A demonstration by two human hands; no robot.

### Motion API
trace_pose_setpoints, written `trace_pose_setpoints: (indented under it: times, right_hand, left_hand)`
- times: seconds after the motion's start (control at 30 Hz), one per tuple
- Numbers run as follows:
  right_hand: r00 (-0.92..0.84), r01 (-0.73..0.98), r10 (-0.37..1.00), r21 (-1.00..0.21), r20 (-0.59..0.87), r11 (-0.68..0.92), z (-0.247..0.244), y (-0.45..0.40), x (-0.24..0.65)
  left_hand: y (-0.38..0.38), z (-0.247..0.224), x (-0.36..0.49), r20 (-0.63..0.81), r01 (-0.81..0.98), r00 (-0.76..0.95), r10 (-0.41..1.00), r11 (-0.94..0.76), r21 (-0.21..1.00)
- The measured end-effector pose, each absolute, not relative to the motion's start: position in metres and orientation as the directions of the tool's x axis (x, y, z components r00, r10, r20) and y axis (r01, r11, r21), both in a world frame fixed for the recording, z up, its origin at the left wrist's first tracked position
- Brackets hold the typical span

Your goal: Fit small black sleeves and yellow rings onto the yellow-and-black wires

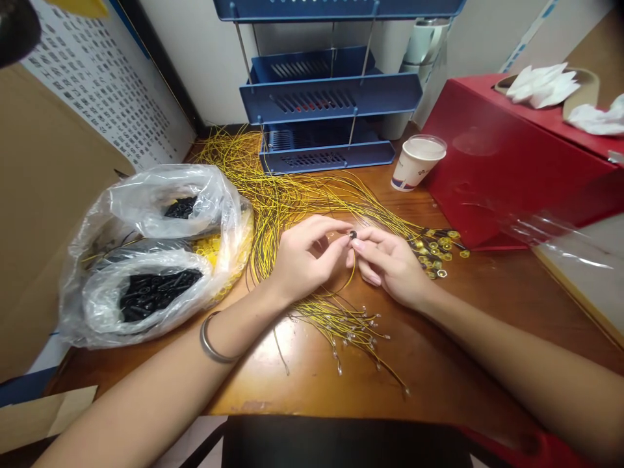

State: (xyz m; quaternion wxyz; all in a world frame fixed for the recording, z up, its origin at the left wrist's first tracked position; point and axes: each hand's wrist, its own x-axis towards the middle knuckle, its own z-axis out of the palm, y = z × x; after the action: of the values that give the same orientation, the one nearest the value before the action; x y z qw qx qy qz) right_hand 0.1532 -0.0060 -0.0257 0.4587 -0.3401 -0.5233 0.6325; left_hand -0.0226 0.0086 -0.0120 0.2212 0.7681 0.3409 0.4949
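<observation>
Over the middle of the table, my left hand point(308, 255) and my right hand point(391, 265) meet fingertip to fingertip. Between them they pinch a small round black part point(353, 234), partly covered by the fingers. From it a thin yellow wire point(351, 278) curves down below my hands. Beneath and behind lies a loose bundle of yellow and black wires point(275, 201). Bare wire ends with small clear tips point(355, 335) fan out in front of my hands. Right of my right hand is a cluster of yellow hexagonal fittings on wire ends point(436, 247).
Clear plastic bags point(160, 172) of black pieces point(158, 294) and yellow nuts point(209, 250) stand on the left. A blue tiered rack point(331, 97) rises at the back. A paper cup point(418, 164) stands near a red box point(487, 169) with crumpled tissues point(543, 84).
</observation>
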Motion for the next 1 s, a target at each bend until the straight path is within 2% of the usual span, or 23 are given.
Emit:
trace_pose_setpoints:
  times: [0.3,0.63,1.0]
  right_hand:
    - [-0.330,-0.165,0.944,-0.984,-0.016,-0.075,-0.0199,-0.0051,0.1515]
    - [-0.264,-0.015,0.963,-0.998,0.058,0.055,-0.0196,-0.0086,0.1512]
    - [-0.259,0.022,0.965,-0.999,0.029,0.036,-0.0191,-0.0078,0.1498]
  left_hand:
    - [0.0092,-0.0129,-0.0223,0.590,0.333,0.265,0.763,-0.646,0.686]
    - [0.0091,-0.0141,-0.0211,0.569,0.352,0.234,0.789,-0.614,0.706]
    - [0.0098,-0.0163,-0.0229,0.530,0.374,0.234,0.815,-0.578,0.725]
